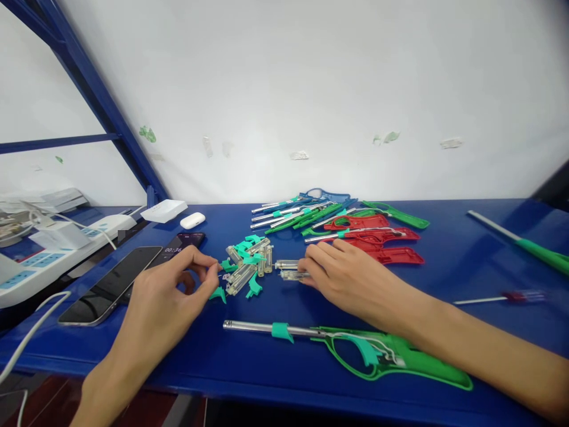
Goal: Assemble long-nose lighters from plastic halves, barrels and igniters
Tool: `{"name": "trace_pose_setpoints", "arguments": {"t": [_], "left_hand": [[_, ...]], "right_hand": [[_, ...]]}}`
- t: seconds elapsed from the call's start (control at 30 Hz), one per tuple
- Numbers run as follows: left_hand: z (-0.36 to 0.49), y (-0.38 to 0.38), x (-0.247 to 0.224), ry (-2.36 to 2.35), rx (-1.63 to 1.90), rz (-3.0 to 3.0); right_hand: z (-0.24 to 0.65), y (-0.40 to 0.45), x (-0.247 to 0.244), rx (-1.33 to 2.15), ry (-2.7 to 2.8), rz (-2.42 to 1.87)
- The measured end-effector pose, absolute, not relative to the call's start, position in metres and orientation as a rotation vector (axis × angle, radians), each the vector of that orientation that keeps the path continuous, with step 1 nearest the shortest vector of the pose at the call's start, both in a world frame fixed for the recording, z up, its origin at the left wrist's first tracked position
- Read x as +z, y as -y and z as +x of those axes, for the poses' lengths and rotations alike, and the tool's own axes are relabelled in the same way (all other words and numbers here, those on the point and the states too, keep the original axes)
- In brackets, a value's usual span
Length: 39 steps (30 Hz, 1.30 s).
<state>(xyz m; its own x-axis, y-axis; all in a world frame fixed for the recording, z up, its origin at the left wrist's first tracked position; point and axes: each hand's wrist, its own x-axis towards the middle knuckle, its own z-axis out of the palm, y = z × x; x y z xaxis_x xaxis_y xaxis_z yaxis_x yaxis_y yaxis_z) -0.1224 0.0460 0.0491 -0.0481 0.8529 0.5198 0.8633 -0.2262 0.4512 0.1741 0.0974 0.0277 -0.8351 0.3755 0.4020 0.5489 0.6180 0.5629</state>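
My left hand point(178, 290) is closed in a pinch at the left of a small pile; what its fingertips hold, if anything, is too small to name. In the pile lie several clear lighter fuel tanks point(242, 279) and teal plastic triggers point(254, 286). My right hand point(331, 267) has its fingers closed over the end of a clear fuel tank point(293, 275), with another tank point(287, 264) right behind it. In front of both hands lies an opened green gas lighter point(418, 362), its metal tube pointing left, with a teal trigger and white wires showing inside.
Behind the hands are several opened lighters in blue, green and red point(386, 234). A screwdriver point(511, 298) and a green lighter point(540, 254) lie at the right. Two phones point(115, 284), a white earbud case point(192, 220) and a power strip point(57, 261) are at the left.
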Motion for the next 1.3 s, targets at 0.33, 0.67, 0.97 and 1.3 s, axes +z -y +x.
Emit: {"name": "trace_pose_setpoints", "arguments": {"t": [0.33,0.67,0.97,1.3], "left_hand": [[-0.066,-0.023,0.057,1.686,-1.563,-2.408],[-0.016,-0.004,0.037,1.781,-2.204,-2.672],[-0.021,-0.001,0.026,1.722,-2.315,-2.616],[-0.016,0.004,0.027,2.010,-2.175,-2.754]], "right_hand": [[0.201,-0.071,0.045,-0.602,2.442,-0.866],[0.220,-0.019,0.045,-0.177,2.159,-0.973],[0.230,-0.020,0.028,-0.004,2.069,-0.928],[0.219,-0.014,0.031,0.019,2.046,-0.843]]}}
